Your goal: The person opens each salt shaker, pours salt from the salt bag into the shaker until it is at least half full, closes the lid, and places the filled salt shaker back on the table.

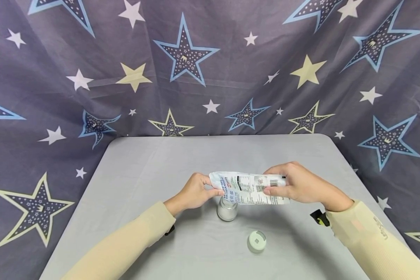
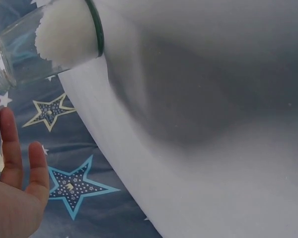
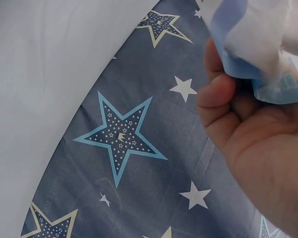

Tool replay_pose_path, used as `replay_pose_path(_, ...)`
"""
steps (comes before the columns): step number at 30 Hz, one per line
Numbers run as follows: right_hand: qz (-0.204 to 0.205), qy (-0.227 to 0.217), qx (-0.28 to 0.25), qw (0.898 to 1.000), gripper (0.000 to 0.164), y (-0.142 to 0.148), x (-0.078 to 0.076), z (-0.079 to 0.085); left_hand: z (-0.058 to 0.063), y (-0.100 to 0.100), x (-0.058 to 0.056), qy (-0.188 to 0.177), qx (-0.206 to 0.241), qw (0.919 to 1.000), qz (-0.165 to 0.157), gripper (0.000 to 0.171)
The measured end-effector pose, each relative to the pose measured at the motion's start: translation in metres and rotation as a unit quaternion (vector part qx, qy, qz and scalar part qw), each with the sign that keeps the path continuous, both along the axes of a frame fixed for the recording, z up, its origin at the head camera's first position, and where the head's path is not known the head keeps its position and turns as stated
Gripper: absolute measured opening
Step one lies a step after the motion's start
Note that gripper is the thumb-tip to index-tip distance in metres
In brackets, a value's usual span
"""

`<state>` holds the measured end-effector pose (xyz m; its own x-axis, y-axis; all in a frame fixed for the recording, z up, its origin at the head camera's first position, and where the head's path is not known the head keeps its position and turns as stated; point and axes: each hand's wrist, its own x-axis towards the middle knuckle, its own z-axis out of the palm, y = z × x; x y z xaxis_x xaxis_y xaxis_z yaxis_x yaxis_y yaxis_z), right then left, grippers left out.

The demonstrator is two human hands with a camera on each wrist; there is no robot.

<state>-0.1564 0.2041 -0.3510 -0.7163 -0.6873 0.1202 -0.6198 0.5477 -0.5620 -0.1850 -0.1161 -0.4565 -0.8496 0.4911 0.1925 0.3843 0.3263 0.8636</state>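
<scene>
A printed plastic salt bag [image 1: 245, 188] is held sideways and tilted above a small glass jar [image 1: 227, 213]. My left hand [image 1: 195, 191] pinches the bag's left end, thumb in front; in the left wrist view its other fingers [image 2: 38, 168] are extended beside the jar's neck. At the other end, my right hand [image 1: 295, 182] grips the bag, its fingers curled round the film [image 3: 238, 62] in the right wrist view. White granules fill the lower part of the jar [image 2: 69, 34]. The bag's end hides the jar's mouth in the head view.
A round pale green lid [image 1: 257, 241] lies on the grey-covered table [image 1: 161, 163], nearer to me and right of the jar. Behind the table hangs a dark star-patterned cloth [image 1: 217, 58], which also runs down both sides.
</scene>
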Motion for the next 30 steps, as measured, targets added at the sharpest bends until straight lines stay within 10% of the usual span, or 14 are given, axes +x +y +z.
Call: replay_pose_path(30,0.001,-0.019,0.015,1.0,0.026,0.0024,0.0006,0.005,-0.0057,-0.0017,-0.0034,-0.02,0.002,0.9998,-0.007,0.008)
